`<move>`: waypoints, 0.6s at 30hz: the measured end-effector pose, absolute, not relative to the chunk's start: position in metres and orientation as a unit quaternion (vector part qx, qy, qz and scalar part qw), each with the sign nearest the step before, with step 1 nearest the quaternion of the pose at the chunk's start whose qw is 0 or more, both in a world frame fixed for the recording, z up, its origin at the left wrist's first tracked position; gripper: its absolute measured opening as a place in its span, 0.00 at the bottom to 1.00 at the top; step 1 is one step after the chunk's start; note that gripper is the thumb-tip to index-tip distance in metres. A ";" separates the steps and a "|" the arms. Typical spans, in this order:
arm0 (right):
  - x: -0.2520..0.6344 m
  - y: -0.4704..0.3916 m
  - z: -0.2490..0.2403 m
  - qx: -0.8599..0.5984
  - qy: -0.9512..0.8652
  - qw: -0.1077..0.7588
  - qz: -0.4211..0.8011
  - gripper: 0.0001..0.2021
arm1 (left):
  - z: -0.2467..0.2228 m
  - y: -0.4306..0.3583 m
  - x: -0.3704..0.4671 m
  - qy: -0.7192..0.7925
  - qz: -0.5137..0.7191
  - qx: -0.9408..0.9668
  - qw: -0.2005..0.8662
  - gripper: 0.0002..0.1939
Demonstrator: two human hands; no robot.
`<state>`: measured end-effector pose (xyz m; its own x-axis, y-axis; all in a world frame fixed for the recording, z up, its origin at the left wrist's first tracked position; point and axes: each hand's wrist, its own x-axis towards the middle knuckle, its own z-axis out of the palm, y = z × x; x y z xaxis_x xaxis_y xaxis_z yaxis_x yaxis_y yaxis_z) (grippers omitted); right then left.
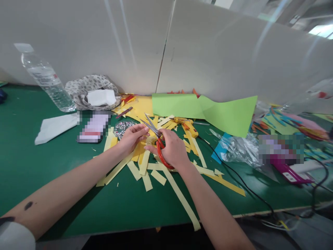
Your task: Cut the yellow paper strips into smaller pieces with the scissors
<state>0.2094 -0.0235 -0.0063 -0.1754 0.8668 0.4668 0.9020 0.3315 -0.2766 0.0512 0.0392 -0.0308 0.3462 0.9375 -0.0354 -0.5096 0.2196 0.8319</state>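
Note:
Red-handled scissors point(163, 158) are held in my right hand point(173, 147), their blades parted and pointing up and to the left. My left hand point(132, 137) is just left of the blades, thumb and fingers pinched together; what lies between them is too small to make out. Under and around both hands lie many yellow paper strips point(179, 191), some pale, some deeper yellow. A yellow glue gun point(191, 128) rests just beyond my right hand. Beside my left hand is a round, patterned item point(122, 129).
Behind the strips stands green paper point(177, 106) against the grey partition. A bottle point(49, 81), cloth bag point(91, 85), white tissue point(56, 127) and phone point(95, 127) are at left. Plastic wrap point(241, 151), a black cable point(239, 177) and a magenta tool point(288, 172) lie right.

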 end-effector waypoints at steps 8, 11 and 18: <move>0.210 -0.025 -0.004 -0.581 -0.767 0.272 -0.031 0.21 | -0.031 0.039 0.051 0.281 0.491 0.388 0.728 0.09; 0.211 -0.025 -0.002 -0.583 -0.767 0.265 -0.036 0.21 | -0.031 0.040 0.051 0.283 0.494 0.386 0.726 0.09; 0.213 -0.027 0.000 -0.581 -0.773 0.250 -0.045 0.22 | -0.034 0.041 0.051 0.277 0.503 0.382 0.725 0.09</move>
